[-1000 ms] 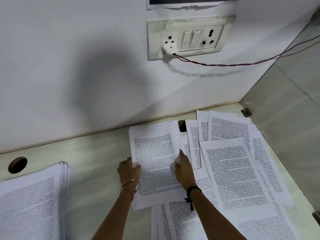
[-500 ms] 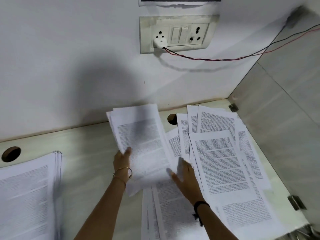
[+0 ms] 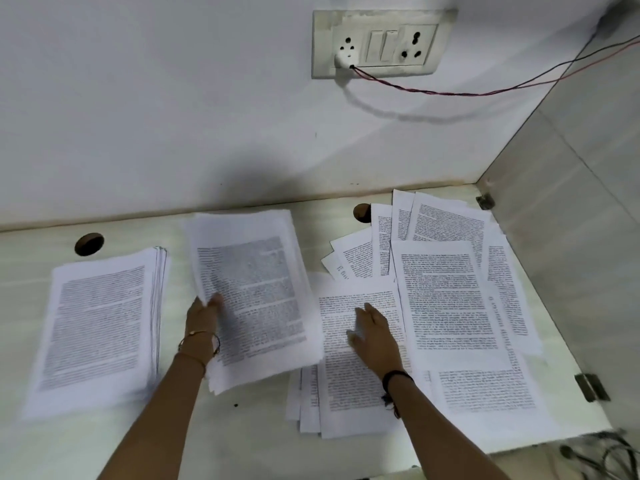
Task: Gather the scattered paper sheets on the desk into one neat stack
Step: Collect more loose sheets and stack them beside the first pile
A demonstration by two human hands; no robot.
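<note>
My left hand (image 3: 202,320) grips the left edge of a bundle of printed sheets (image 3: 256,292), lifted and tilted above the desk between the two groups of paper. A thick stack of printed sheets (image 3: 100,327) lies at the left of the desk. Scattered printed sheets (image 3: 450,292) overlap across the right half, up to the corner. My right hand (image 3: 372,336) lies flat with straight fingers on one of those sheets (image 3: 346,306) near the middle.
The pale desk (image 3: 242,420) has two round cable holes (image 3: 89,243) near the wall. A wall socket (image 3: 381,43) with a plugged red-black wire sits above. A grey partition (image 3: 571,220) closes the right side; cables (image 3: 599,455) lie past the front right corner.
My left hand has carried the bundle leftward toward the thick stack. My right hand let go of it and now rests flat on the sheets to the right.
</note>
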